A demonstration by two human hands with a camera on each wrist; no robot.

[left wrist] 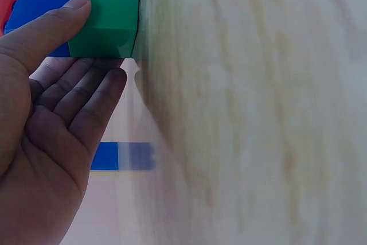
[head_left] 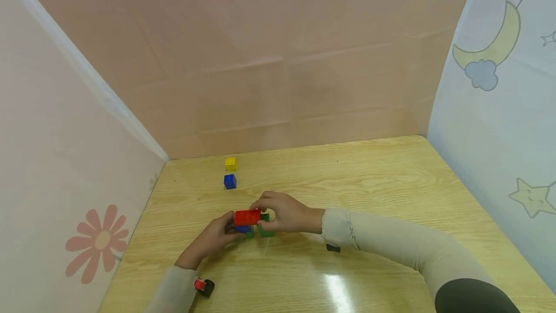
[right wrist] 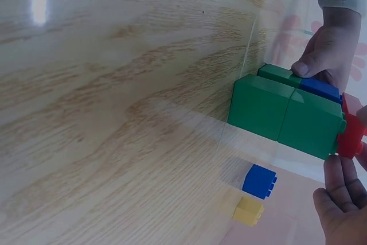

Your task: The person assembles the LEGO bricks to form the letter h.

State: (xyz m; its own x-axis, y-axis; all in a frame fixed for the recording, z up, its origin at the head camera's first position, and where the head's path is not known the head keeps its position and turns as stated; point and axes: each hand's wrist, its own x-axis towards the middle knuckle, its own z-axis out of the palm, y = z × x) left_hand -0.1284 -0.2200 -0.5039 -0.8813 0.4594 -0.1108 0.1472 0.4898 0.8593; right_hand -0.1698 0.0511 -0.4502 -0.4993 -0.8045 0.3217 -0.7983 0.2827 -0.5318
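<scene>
A red brick (head_left: 246,217) lies across the top of two small stacks standing side by side. One stack is two green bricks (right wrist: 261,107); the other has a blue brick (right wrist: 321,88) above a green brick (left wrist: 106,21). My left hand (head_left: 217,236) grips the blue-and-green stack from the left, its thumb across the blue and green sides in the left wrist view. From the right, my right hand (head_left: 284,211) pinches the red brick at its right end, over the all-green stack. Part of the red brick is hidden by the right fingers.
Farther back on the wooden table (head_left: 369,178) stand a loose blue brick (head_left: 230,181) and, behind it, a yellow brick (head_left: 230,164). A brown-pink backdrop rises at the table's far edge, with pale decorated panels at both sides.
</scene>
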